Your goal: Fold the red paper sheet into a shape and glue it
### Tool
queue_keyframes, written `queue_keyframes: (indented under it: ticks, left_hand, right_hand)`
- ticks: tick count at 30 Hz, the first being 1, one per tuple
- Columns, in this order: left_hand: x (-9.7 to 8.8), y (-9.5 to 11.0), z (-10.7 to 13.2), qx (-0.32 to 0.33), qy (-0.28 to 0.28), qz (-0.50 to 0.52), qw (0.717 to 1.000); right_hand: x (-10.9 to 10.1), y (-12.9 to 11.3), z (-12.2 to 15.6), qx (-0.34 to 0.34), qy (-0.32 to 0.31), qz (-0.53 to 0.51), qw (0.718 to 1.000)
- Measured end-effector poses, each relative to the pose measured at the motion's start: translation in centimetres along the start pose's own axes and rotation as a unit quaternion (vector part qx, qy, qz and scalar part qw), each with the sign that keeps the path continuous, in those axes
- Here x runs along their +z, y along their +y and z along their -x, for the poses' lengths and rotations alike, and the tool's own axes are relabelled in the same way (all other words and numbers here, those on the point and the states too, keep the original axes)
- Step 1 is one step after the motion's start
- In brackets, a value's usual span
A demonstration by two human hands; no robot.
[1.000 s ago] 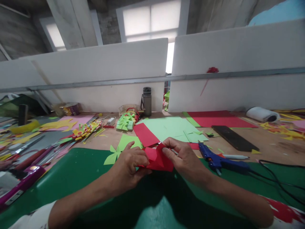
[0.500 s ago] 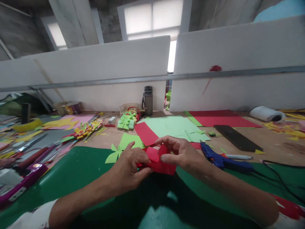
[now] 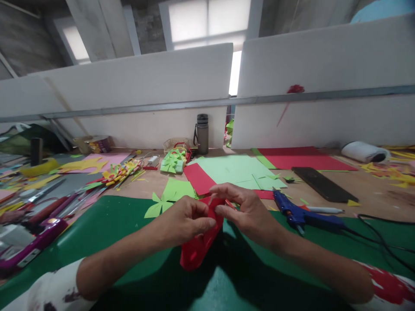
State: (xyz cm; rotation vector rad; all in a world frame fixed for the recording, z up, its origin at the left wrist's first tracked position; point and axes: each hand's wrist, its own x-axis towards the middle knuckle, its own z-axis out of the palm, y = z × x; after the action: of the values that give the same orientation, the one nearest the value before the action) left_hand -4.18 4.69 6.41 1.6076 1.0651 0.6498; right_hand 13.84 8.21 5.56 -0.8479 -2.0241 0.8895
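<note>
A curled piece of red paper (image 3: 199, 246) is held between my two hands, above the green mat. My left hand (image 3: 188, 220) pinches its left side with thumb and fingers. On the other side, my right hand (image 3: 241, 211) grips the upper end, its fingertips bent over the paper. The paper's lower part hangs toward me, rolled at the end. Just beyond the hands lie a flat red paper strip (image 3: 199, 178), a light-green sheet (image 3: 236, 168) and green cut-paper leaves (image 3: 158, 205).
A blue glue gun (image 3: 301, 215) with a trailing cord lies right of my right hand, near a black phone (image 3: 324, 184). A dark bottle (image 3: 202, 134) stands by the white partition (image 3: 155, 82). Tools, including a purple device (image 3: 35, 244), crowd the left side.
The red paper has turned from lying broad and level to slanting down toward me. My left hand has shifted right, closer to my right hand.
</note>
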Motion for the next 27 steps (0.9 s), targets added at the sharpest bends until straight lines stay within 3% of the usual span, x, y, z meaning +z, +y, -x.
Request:
queue_keyframes:
  ticks: [5, 10, 15, 24, 27]
  left_hand:
    - [0.1, -0.2, -0.4, -0.026, 0.040, 0.118, 0.992]
    - [0.5, 0.1, -0.9, -0.033, 0.102, 0.159, 0.981]
    - [1.8, -0.6, -1.4, -0.001, 0.172, 0.198, 0.965]
    - [3.3, -1.0, -2.0, 0.028, 0.166, 0.175, 0.970]
    - [3.5, -1.4, -1.6, 0.094, 0.156, 0.071, 0.981]
  right_hand:
    - [-0.6, 1.2, 1.6, -0.015, 0.110, 0.068, 0.992]
    - [-0.2, 1.9, 3.7, 0.022, 0.051, 0.081, 0.995]
    - [0.6, 1.0, 3.5, 0.024, 0.023, 0.139, 0.990]
    - [0.0, 2.9, 2.4, -0.127, 0.065, 0.247, 0.958]
    - [-0.5, 3.4, 2.0, -0.196, 0.055, 0.251, 0.946]
